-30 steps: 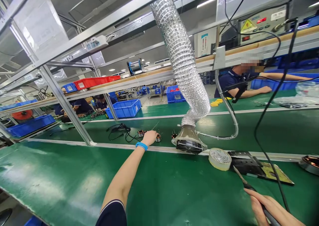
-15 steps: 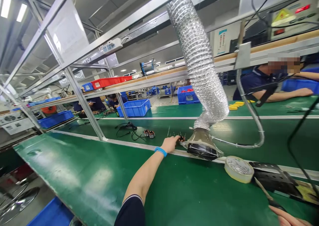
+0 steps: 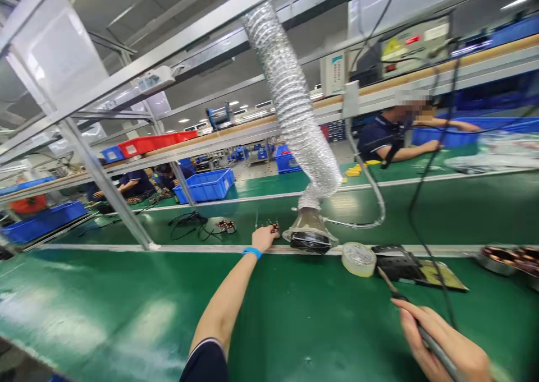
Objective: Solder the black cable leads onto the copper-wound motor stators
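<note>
My left hand [image 3: 263, 238], with a blue band at the wrist, reaches far across the green bench. Its fingers close around a small motor stator [image 3: 275, 229] with copper windings and thin upright wires, just left of the fume hood [image 3: 310, 233]. Held like a pen in my right hand [image 3: 450, 340] is a soldering iron [image 3: 429, 337], its tip pointing up and left toward a roll of clear tape [image 3: 359, 258]. The fingers of the left hand partly hide the stator.
Two more stators [image 3: 226, 226] and black cables [image 3: 189, 220] lie left on the bench. A dark metal stand [image 3: 396, 263] with a yellow sponge [image 3: 442, 275] sits beside the tape. More stators [image 3: 501, 258] are at right. A flexible silver duct [image 3: 295, 90] hangs above; a co-worker [image 3: 391, 132] sits opposite.
The view has turned right, so the scene shifts left. My right hand and the soldering iron have come further into view. My left hand stays at the stator by the hood.
</note>
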{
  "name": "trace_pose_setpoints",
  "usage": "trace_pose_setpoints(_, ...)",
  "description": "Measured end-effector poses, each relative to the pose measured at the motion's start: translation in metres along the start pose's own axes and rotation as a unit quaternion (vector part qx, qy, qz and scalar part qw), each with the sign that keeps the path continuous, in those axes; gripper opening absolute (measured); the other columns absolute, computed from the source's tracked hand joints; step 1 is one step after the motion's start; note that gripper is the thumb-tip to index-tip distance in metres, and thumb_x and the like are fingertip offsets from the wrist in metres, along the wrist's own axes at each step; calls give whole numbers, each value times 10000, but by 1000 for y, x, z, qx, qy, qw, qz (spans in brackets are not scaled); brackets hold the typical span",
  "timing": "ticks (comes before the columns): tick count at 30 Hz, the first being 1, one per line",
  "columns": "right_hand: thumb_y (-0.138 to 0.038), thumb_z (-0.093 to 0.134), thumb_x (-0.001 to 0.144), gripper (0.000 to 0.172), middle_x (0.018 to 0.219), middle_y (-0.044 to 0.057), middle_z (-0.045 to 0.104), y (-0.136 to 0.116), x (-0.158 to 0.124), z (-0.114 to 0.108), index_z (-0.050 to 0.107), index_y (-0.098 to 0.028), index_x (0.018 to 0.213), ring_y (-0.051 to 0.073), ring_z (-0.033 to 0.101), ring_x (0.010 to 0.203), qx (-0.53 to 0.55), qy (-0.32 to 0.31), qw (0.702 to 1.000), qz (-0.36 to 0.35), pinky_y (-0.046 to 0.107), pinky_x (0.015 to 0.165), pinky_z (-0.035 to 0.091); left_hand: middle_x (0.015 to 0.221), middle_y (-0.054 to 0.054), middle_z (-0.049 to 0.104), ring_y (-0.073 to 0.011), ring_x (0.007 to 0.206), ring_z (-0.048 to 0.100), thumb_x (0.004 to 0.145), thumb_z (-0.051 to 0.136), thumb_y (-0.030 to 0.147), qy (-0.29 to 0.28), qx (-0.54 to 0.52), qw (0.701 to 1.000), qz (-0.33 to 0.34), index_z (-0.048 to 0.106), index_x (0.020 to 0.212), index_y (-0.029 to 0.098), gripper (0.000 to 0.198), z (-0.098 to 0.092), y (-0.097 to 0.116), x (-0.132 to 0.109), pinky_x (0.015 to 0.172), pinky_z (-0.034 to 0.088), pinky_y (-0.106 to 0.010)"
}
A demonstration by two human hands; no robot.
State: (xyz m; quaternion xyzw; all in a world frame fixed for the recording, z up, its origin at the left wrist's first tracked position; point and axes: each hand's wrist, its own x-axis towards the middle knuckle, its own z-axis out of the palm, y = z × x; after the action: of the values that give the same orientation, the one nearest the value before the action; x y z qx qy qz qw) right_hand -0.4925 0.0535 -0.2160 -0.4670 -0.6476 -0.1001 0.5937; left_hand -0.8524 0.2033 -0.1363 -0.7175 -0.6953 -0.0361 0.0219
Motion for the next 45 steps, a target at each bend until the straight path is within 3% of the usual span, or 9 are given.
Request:
trace_pose_setpoints(6, -119, 573, 887, 474, 785, -23, 767, -22, 5, -22, 680, -447, 1212, 256, 750, 565, 31, -20, 998, -53, 382, 493, 658, 1108, -126, 763, -272, 1038, 723, 1077, 459, 353, -3, 36, 999, 16, 683, 1217, 169, 322, -8, -8, -62, 854, 525, -328)
trace_pose_setpoints(10, -83, 539, 907, 387, 733, -29, 738, -36, 15, -32, 662, -371, 1134, 199, 713, 527, 19, 10, 998, -62, 320, 480, 631, 1152, -82, 760, -272, 1025, 753, 1056, 418, 419, -20, 50, 997, 53, 704, 1220, 271, 361, 26, -9, -109, 779, 556, -309)
trace_pose_setpoints(13, -103, 509, 928, 342, 709, -47, 729, -41, 19, -38, 660, -367, 1085, 175, 701, 515, -1, 16, 998, -57, 302, 474, 621, 1206, -41, 752, -258, 984, 775, 1027, 410, 442, -43, 33, 996, 78, 709, 1240, 378, 373, 62, 8, -141, 736, 588, -321)
trace_pose_setpoints(18, -111, 489, 951, 306, 721, -56, 737, -44, 20, -50, 668, -342, 1041, 146, 709, 540, -21, 27, 999, -40, 270, 506, 623, 1264, -34, 732, -305, 1006, 778, 984, 448, 459, -67, -1, 990, 125, 688, 1238, 506, 352, 82, 80, -175, 717, 619, -399)
trace_pose_setpoints(26, -119, 484, 938, 369, 816, -40, 772, -58, 33, -81, 672, -382, 1116, 203, 756, 633, -26, 89, 996, 5, 348, 556, 663, 1261, -146, 746, -298, 1061, 755, 1066, 424, 367, -62, -108, 952, 281, 596, 1416, 325, 393, 31, 246, -173, 866, 612, -385)
trace_pose_setpoints(30, -81, 541, 928, 327, 880, -10, 795, -60, 45, -116, 686, -317, 1101, 194, 766, 671, -49, 119, 991, -24, 332, 621, 660, 1387, -229, 635, -301, 979, 750, 1079, 371, 333, -1, -120, 932, 343, 475, 1538, 243, 479, 15, 288, -170, 744, 595, -397)
trace_pose_setpoints(34, -82, 567, 938, 252, 865, 20, 800, -50, 58, -156, 710, -252, 1057, 184, 760, 669, -107, 125, 985, -57, 311, 632, 628, 1187, -172, 698, -312, 988, 731, 1051, 471, 403, -48, -114, 923, 365, 651, 1294, 273, 329, 21, 269, -178, 780, 586, -415)
trace_pose_setpoints(39, -108, 594, 940, 216, 810, 16, 791, -29, 66, -189, 744, -239, 1023, 150, 715, 590, -179, 101, 972, -113, 275, 567, 568, 1145, -108, 730, -310, 994, 736, 1017, 500, 431, -106, -89, 936, 325, 706, 1184, 358, 275, 48, 202, -189, 844, 614, -441)
trace_pose_setpoints(45, -139, 667, 910, 219, 768, 11, 791, -17, 66, -206, 754, -235, 1086, 148, 717, 593, -308, 54, 919, -241, 266, 568, 547, 1102, -60, 767, -294, 953, 765, 1026, 393, 408, -3, -104, 960, 261, 751, 1177, 449, 391, 94, 100, -206, 765, 653, -391)
